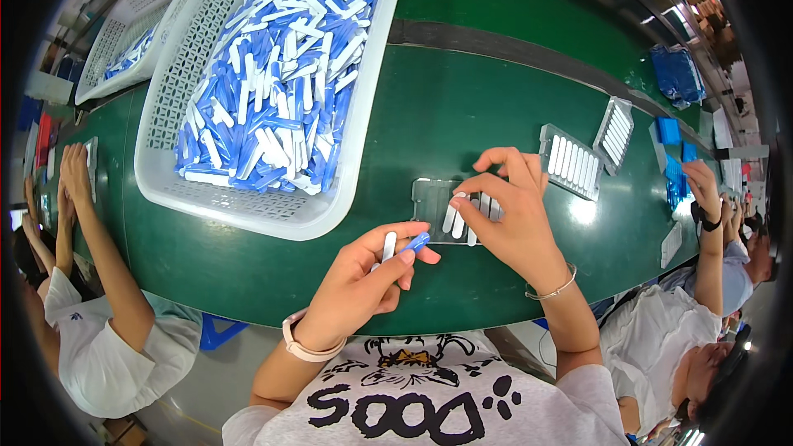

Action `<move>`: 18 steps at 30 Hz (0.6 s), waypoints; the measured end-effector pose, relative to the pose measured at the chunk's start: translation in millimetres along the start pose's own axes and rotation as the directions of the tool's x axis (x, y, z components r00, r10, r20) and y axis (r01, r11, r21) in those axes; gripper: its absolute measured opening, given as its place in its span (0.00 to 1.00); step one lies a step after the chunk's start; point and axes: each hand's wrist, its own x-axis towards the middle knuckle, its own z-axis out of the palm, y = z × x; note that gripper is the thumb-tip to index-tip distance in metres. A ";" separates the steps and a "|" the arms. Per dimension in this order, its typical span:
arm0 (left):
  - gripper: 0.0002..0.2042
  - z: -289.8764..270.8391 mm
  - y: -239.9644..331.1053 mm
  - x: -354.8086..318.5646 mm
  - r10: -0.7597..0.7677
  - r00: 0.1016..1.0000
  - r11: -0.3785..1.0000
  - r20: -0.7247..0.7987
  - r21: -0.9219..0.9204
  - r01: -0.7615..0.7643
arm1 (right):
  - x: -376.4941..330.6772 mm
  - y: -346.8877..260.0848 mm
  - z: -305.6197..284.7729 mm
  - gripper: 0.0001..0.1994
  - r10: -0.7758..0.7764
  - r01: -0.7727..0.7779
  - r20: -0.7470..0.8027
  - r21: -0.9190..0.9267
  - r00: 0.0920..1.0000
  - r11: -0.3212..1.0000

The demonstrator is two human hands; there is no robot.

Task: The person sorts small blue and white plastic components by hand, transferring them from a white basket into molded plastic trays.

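Note:
My left hand (pixel 359 285) is closed on small flat strips with rounded ends. A blue strip (pixel 417 243) sticks out between its thumb and fingers, and a white strip (pixel 389 246) stands up beside the index finger. Just right of it, a clear plastic tray (pixel 427 198) lies on the green table. Several white strips lie side by side in the tray's right part, partly covered by my right hand (pixel 516 219). The thumb and index finger of that hand pinch the upper end of a white strip (pixel 451 215) at the left of this row.
A large white perforated basket (pixel 318 221) heaped with blue and white strips stands left on the table (pixel 462 107). Another white basket (pixel 103 87) is behind it. Two filled clear trays (pixel 572 163) (pixel 614 136) lie to the right. Co-workers (pixel 116 355) (pixel 661 339) sit on both sides.

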 end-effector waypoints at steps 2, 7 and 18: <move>0.16 -1.7 0.3 -0.1 -0.009 0.996 0.993 0.093 -0.114 0.019 | 1.5 -1.3 -1.3 0.10 0.055 -0.053 0.014 -0.114 0.998 0.992; 0.17 2.5 -4.9 -1.3 0.106 0.993 0.991 0.047 0.074 -0.109 | 11.4 -13.8 -5.1 0.10 0.092 -0.095 -0.030 -0.109 0.995 0.989; 0.08 -5.9 -1.2 -2.5 0.106 0.991 0.960 0.085 0.253 -0.125 | 3.6 -27.0 -16.8 0.10 -0.134 -0.154 0.369 0.653 0.920 0.742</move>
